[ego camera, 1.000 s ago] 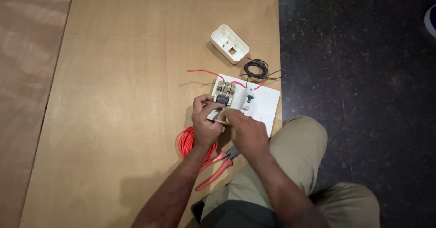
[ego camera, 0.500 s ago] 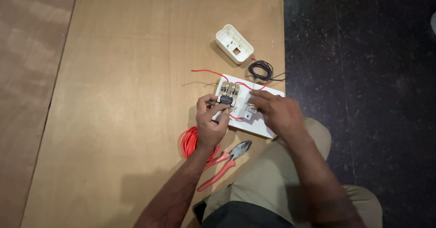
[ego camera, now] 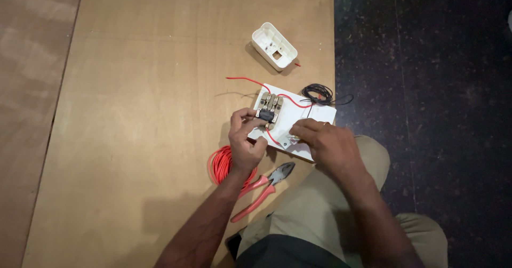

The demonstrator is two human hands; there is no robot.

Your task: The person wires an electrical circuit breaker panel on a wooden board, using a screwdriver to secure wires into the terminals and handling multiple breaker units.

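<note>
Resting on plywood sheet (ego camera: 160, 113): white switch board (ego camera: 298, 120), taken as landmark, lying flat near the sheet's right edge.
Left hand (ego camera: 246, 142): placed at the board's left edge; fingers curled together, pinched on the dark switch block (ego camera: 268, 109) mounted on the board.
Right hand (ego camera: 328, 142): laid on the board's lower right corner; fingertips closed on a small part, kind not discernible.
Red wire (ego camera: 266, 86): run across the board's upper left.
Black wire coil (ego camera: 319, 93): touching the board's upper right corner.
White housing (ego camera: 273, 46): above the board, apart.
Red wire coil (ego camera: 224, 165): below-left of the board.
Red-handled pliers (ego camera: 262, 188): below the board.
</note>
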